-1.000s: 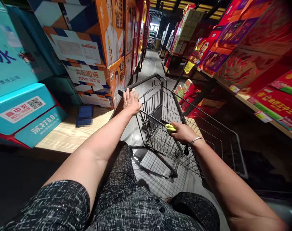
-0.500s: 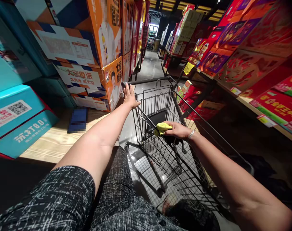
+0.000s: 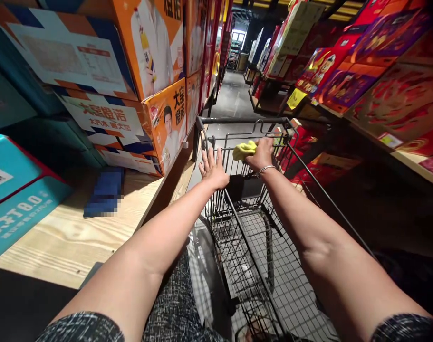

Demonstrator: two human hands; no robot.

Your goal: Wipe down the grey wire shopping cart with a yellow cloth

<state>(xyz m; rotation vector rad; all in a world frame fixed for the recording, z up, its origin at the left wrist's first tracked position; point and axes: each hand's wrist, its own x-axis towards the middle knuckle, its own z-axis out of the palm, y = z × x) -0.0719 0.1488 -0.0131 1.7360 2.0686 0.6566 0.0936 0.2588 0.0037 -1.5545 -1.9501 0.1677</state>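
Note:
A black wire shopping cart (image 3: 246, 121) stands in front of me, its bar at the far end. My left hand (image 3: 214, 172) rests on the cart's left top rail near that end, fingers stretched and spread. A yellow cloth (image 3: 244, 150) is bunched in my right hand (image 3: 263, 153), whose fingers are closed around it. That hand is over the cart's far grid, just below the bar. Whether the cloth touches the wires I cannot tell. Through the mesh of the basket the grey floor shows.
At left, orange drink cartons (image 3: 164, 126) are stacked on a wooden shelf (image 3: 59, 256). A turquoise box (image 3: 24, 209) and a dark blue flat item (image 3: 105, 190) lie there too. Red gift boxes (image 3: 350, 88) fill the right shelf. An aisle (image 3: 234, 95) runs ahead.
The cart has turned and its far bar now lies more squarely ahead. My right hand has carried the yellow cloth forward and up, from the side rail to the far grid.

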